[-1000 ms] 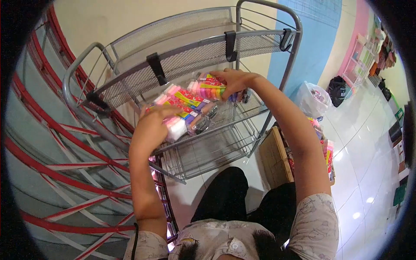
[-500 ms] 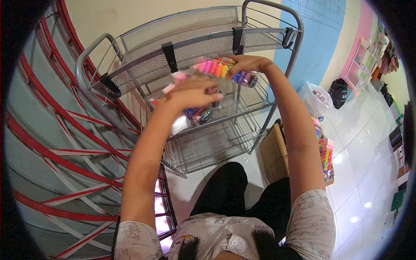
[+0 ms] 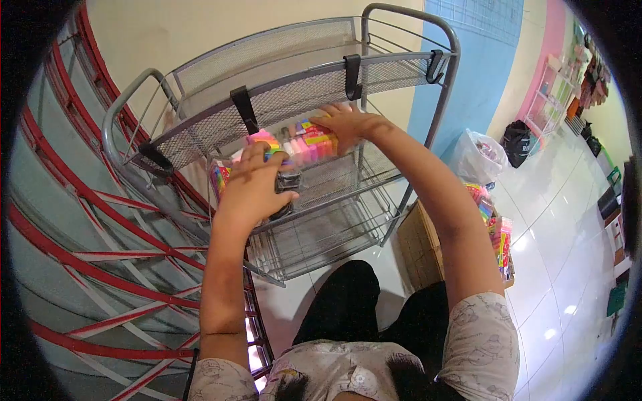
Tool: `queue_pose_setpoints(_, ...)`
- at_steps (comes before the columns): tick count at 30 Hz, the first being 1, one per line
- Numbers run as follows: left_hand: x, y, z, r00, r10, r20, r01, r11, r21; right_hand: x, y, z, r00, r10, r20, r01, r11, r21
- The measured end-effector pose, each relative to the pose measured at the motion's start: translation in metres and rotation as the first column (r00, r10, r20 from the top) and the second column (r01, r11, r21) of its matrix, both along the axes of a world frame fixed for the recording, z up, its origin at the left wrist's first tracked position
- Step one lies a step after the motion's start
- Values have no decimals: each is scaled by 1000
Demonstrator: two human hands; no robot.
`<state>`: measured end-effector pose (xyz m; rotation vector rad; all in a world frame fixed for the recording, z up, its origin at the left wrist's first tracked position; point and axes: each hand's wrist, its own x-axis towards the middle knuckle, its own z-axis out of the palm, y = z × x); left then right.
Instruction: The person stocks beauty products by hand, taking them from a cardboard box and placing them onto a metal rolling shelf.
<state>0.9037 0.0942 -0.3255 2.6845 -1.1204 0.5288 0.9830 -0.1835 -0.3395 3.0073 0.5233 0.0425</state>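
Observation:
A grey metal mesh rack (image 3: pixel 294 79) stands before me, with packs of colourful items on its middle shelf. My left hand (image 3: pixel 253 187) lies spread over packs at the shelf's left part, fingers apart, touching a pack with a pink and yellow top (image 3: pixel 265 138). Dark items in clear wrap (image 3: pixel 289 179) show beside its thumb. My right hand (image 3: pixel 344 125) is curled round the right end of a clear pack of pink and multicoloured pieces (image 3: pixel 313 145), which is blurred by motion.
Black hooks (image 3: pixel 244 110) hang on the rack's upper rail. A cardboard box (image 3: pixel 420 245) with colourful packs (image 3: pixel 499 240) stands on the floor at right. Behind it are a white plastic bag (image 3: pixel 478 157) and a black bag (image 3: pixel 517 142). Red metal bars (image 3: pixel 100 264) line the left.
My right hand has moved left and slightly down with the colourful pack, which now sits closer to my left hand. My left hand has shifted down and left and now rests on the packs.

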Motion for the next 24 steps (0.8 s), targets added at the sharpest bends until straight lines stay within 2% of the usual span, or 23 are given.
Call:
queue_pose_setpoints(2, 4, 0, -4, 996, 39, -77, -41, 999, -20, 4, 9, 3, 998, -50, 47, 54, 993, -102)
queue_pose_setpoints(3, 5, 1, -4, 992, 59, -115, -63, 998, -29, 0, 11, 0, 992, -77, 95, 82, 996, -47)
queue_pose_setpoints(6, -8, -10, 0, 961, 143, -235, -160, 986, -55, -14, 14, -2, 978, -116, 173, 125, 991, -42)
queue_pose_setpoints(7, -7, -14, -4, 964, 123, -234, -144, 986, -78, -19, 17, 1, 983, -74, 165, 50, 988, 144)
queue_pose_setpoints(9, -5, -21, -15, 968, 83, -235, -116, 985, -128, -32, 24, 10, 985, 14, 171, -97, 867, 489)
queue_pose_setpoints(11, -19, -32, -17, 983, -1, -185, -54, 955, -291, -55, 39, 27, 982, 39, -183, 110, 669, 735)
queue_pose_setpoints(13, -34, -43, -23, 985, -109, -131, 40, 896, -442, -75, 58, 33, 941, -25, -337, 308, 475, 824)
queue_pose_setpoints(16, -58, -40, -17, 944, -282, -170, 157, 839, -522, -75, 39, 28, 950, 159, -270, 203, 345, 917)
queue_pose_setpoints(17, -61, -35, -14, 912, -331, -243, 148, 816, -559, -78, 25, 35, 959, 148, -244, 148, 470, 870)
queue_pose_setpoints(18, -59, -29, -12, 931, -315, -183, 172, 823, -541, -84, 14, 45, 967, 140, -211, 91, 585, 806)
queue_pose_setpoints(20, -50, -12, -5, 957, -284, -62, 218, 841, -496, -91, 3, 60, 950, 58, -308, 158, 759, 631)
queue_pose_setpoints(21, -42, -1, -1, 968, -213, -133, 142, 901, -410, -57, -26, 31, 953, 289, -87, -182, 783, 595)
queue_pose_setpoints(22, -33, 9, 3, 972, -133, -196, 66, 946, -316, -51, -35, 21, 963, 194, -188, -49, 810, 584)
queue_pose_setpoints(24, -12, 23, -7, 995, 46, -83, -52, 996, -68, -49, -42, 13, 926, 0, -377, 212, 827, 521)
